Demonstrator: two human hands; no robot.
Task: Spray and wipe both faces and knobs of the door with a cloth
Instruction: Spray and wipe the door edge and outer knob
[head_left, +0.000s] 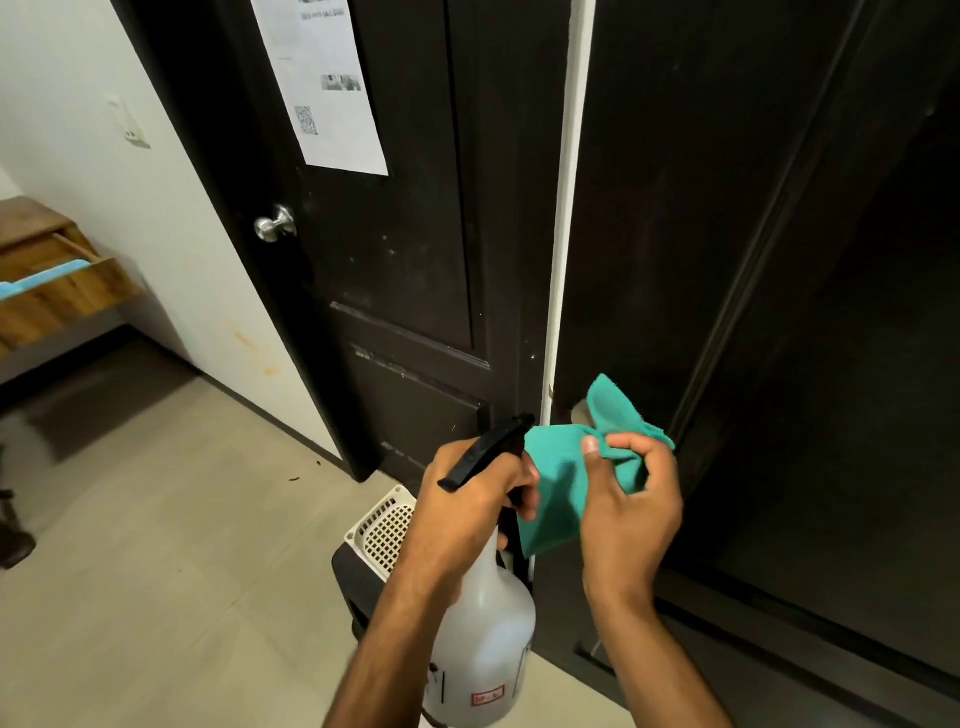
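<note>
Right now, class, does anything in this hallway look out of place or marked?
Yes. The wooden drawer at the left stands pulled open. The white wall has orange-brown stains low down, near the door frame. The dark door shows pale specks and scuffs along its lower panel.

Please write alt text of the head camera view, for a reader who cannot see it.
A person's right hand holds a teal cloth near a dark door, while the left hand grips a translucent spray bottle with a black trigger head. Behind stands another dark door with a silver knob and a taped paper notice.
</note>
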